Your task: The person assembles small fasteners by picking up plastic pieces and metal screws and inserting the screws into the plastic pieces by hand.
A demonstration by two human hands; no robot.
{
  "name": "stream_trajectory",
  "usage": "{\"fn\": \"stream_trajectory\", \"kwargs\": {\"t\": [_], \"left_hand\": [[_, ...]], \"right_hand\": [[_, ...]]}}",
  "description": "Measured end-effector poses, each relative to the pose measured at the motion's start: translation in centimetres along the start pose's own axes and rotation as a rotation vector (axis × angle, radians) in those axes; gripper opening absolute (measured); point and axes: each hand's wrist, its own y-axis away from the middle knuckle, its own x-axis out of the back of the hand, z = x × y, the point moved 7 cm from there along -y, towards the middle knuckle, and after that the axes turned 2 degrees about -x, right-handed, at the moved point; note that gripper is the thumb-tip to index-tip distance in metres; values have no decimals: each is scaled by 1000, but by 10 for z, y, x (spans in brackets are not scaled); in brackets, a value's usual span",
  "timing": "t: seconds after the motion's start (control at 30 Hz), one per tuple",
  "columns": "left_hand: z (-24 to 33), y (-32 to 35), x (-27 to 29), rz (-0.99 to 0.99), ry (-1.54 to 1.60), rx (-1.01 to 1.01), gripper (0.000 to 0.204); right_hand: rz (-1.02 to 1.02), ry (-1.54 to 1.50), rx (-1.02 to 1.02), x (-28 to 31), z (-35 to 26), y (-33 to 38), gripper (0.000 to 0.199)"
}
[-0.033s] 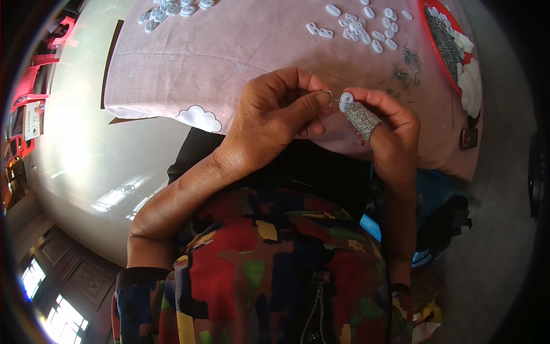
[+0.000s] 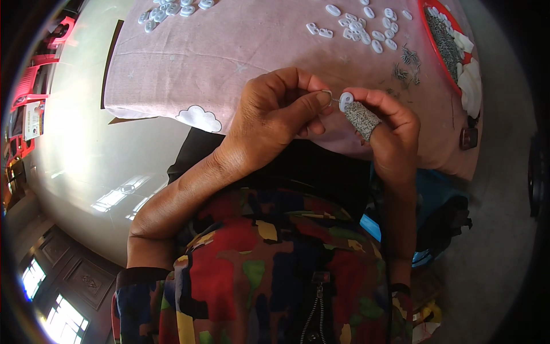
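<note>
My left hand point(image 2: 275, 114) pinches a thin bent metal wire piece point(image 2: 327, 95) between thumb and forefinger. My right hand point(image 2: 392, 140) holds a small round white plastic piece point(image 2: 345, 101) at its fingertips, and one finger wears a grey knitted finger sleeve point(image 2: 362, 119). The wire's end touches the white piece. Both hands meet just above the near edge of a table covered with a pink cloth point(image 2: 229, 51).
Several loose white plastic pieces point(image 2: 361, 27) lie on the cloth at the far right, with another group point(image 2: 172, 8) at the far left. Small metal wire pieces point(image 2: 405, 62) are scattered beside a red tray point(image 2: 444, 23) holding more wire and white items. A shiny floor lies to the left.
</note>
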Motion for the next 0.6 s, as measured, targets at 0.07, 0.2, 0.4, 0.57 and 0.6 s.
{"fn": "stream_trajectory", "kwargs": {"t": [0.07,0.2,0.4,0.57,0.6], "left_hand": [[-1,-1,1,1,-30,-13,13],[0,0,1,-8,-46,-33,13],[0,-1,1,2,-58,-19,14],[0,-1,1,-8,-63,-20,16],[1,-1,1,-8,-63,-19,16]], "right_hand": [[-8,-17,9,0,0,0,18],[-13,-3,15,-1,0,0,19],[-39,20,82,-2,0,-3,20],[-57,5,75,-5,0,-2,21],[-67,13,104,-5,-1,-3,22]]}}
